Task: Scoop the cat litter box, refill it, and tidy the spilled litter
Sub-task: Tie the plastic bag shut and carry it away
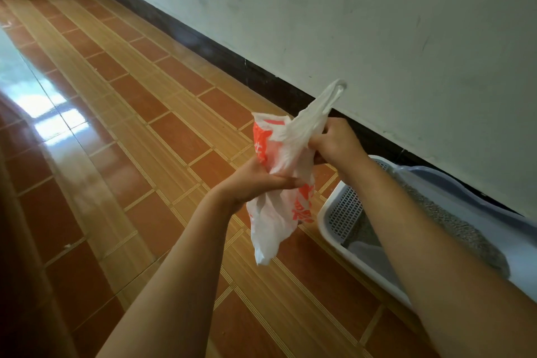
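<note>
- Holding a thin white plastic bag [279, 183] with orange print, both bare hands meet mid-frame above a glossy floor [130, 136] of orange-brown tiles.
- At about 9 o'clock of the bag, the left hand [255, 183] is closed around its middle, thumb pinching the plastic.
- At 2 o'clock of the bag, the right hand [334, 139] is clenched on the gathered top, one handle sticking up.
- At 4 o'clock, the litter box [328, 218], white with a grid insert, holds grey litter [453, 227] and sits against the wall [377, 23].

We see a glossy floor [151, 136] of red-brown and tan tiles — a dark skirting [203, 41] beneath a scuffed white wall [348, 9].
</note>
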`<state>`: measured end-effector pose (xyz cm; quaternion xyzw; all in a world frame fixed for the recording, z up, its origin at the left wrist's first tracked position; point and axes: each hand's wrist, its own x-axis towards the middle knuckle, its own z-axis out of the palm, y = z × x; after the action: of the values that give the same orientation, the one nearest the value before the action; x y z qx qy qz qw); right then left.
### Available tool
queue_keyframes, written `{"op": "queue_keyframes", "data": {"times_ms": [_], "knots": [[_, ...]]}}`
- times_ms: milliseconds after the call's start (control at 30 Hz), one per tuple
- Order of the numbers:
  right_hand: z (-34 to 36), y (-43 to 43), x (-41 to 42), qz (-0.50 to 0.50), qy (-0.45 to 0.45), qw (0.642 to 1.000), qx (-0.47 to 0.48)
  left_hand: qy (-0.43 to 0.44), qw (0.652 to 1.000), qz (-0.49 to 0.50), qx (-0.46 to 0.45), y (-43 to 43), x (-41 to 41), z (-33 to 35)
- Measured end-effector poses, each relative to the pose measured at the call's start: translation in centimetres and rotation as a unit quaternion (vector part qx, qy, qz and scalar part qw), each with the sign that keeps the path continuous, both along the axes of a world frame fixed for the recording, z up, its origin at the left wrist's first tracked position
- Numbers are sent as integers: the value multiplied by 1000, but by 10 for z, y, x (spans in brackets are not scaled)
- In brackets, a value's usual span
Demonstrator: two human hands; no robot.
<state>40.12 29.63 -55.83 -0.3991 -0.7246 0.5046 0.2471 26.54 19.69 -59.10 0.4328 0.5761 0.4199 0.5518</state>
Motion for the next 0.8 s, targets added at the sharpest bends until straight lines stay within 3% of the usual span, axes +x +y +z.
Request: {"op": "queue_keyframes", "data": {"times_ms": [100, 233, 367, 533, 633, 800], "knots": [[7, -4, -3, 39, 8, 999, -3, 34, 999, 22, 2, 3, 4, -5], [19, -3, 0, 75, 52, 992, -85, 23, 997, 53, 45, 9, 8, -7], [25, -3, 3, 103, 89, 985, -109, -7, 989, 143, 29, 14, 13, -13], [19, 2, 9, 82, -2, 996, -31, -11, 975, 216, 45, 21, 16, -17], [15, 0, 8, 128, -42, 990, -49, 25, 977, 198, 72, 21, 19, -15], [19, -3, -5, 58, -55, 997, -7, 55, 989, 128, 50, 18, 22, -10]]}}
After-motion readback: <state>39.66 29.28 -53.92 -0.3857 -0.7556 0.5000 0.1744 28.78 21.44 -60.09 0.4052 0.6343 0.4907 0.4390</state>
